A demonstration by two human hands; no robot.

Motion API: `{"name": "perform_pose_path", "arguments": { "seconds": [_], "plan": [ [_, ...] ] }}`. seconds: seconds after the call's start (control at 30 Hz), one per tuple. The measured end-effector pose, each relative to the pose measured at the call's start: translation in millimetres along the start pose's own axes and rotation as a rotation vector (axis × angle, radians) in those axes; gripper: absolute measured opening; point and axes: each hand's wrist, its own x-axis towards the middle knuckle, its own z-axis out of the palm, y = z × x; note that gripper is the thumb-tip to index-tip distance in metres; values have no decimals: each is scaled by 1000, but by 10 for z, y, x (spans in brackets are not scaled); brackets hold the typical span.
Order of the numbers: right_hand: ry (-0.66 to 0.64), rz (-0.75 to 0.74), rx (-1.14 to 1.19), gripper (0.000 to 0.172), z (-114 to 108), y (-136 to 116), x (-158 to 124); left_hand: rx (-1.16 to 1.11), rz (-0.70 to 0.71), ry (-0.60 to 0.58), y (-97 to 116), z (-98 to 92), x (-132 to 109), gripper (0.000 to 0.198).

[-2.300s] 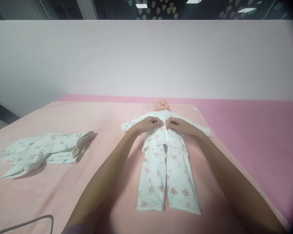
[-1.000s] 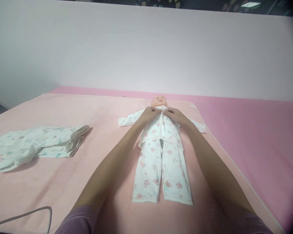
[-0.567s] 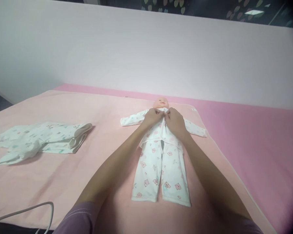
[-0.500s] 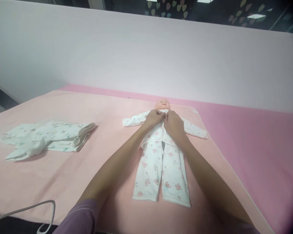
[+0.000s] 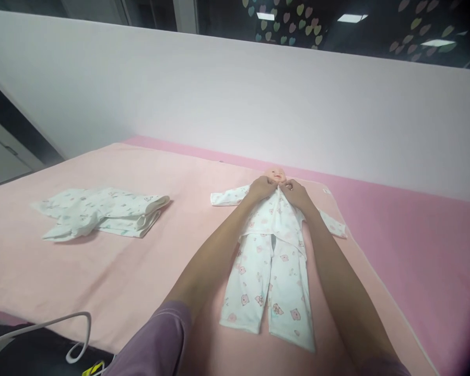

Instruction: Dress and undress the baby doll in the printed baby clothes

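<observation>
A baby doll (image 5: 276,173) lies on its back on a pale pink sheet, dressed in a white printed top (image 5: 274,216) and white trousers (image 5: 290,292) with small pink animal prints. At the doll's neck, my left hand (image 5: 261,188) pinches the left side of the top's collar. My right hand (image 5: 295,192) has its fingers closed on the right side of the same collar. Both sleeves stretch out sideways, and the top's hem overlaps the trousers' waist. The fingertips partly hide the neckline.
A folded white printed garment (image 5: 102,211) lies on the pale pink sheet (image 5: 149,277) at the left. A white cable (image 5: 62,318) curls at the lower left. Behind the sheet stands a white wall panel (image 5: 258,99). Darker pink matting (image 5: 411,245) lies at the right.
My hands have moved from the upper chest to the doll's neck and spread slightly apart, lifting the collar edges. The view has shifted, so the scene sits further right.
</observation>
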Motion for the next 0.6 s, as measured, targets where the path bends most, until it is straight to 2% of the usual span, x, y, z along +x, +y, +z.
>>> {"name": "perform_pose_path", "arguments": {
  "seconds": [0.13, 0.33, 0.5, 0.6],
  "plan": [
    [-43, 27, 75, 34, 7, 68, 22, -24, 46, -30, -50, -7, 37, 42],
    [-140, 32, 205, 44, -51, 102, 61, -70, 35, -120, -15, -93, 24, 42],
    [-140, 2, 192, 39, -63, 94, 70, -21, 35, -169, -18, -98, 64, 41],
    [-149, -7, 167, 36, -70, 97, 75, 24, -34, -162, -22, -62, 106, 38]
  ]
}}
